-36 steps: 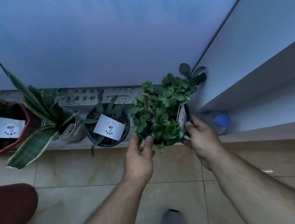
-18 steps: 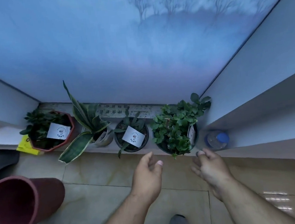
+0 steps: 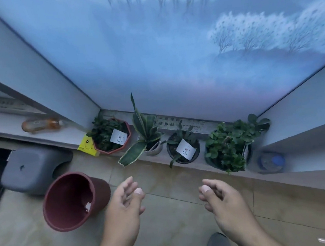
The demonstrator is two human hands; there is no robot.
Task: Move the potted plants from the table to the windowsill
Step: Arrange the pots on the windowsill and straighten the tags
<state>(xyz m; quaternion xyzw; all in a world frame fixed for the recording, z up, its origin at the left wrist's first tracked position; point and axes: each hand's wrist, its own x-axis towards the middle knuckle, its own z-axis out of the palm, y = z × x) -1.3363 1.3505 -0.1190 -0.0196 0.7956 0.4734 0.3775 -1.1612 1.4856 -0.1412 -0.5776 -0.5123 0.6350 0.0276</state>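
Several potted plants stand in a row on the low windowsill (image 3: 156,161). From the left: a leafy plant in a red octagonal pot (image 3: 112,137) with a white card, a snake plant (image 3: 145,137) in a pale pot, a small plant in a black pot (image 3: 183,150) with a white card, and a bushy green plant in a black pot (image 3: 228,148) at the right end. My left hand (image 3: 125,205) and my right hand (image 3: 220,199) hover over the floor, short of the sill. Both are empty, fingers loosely curled and apart.
A dark red bin (image 3: 73,199) and a grey stool (image 3: 34,169) stand on the tiled floor at the left. A yellow box (image 3: 87,147) sits beside the red pot. A blue-capped bottle (image 3: 271,162) lies right of the bushy plant; an orange bottle (image 3: 41,125) lies on the left ledge.
Both hands let go of the bushy plant's pot, which stays on the sill's right end, and drew back toward me. The view pulled back and turned left.
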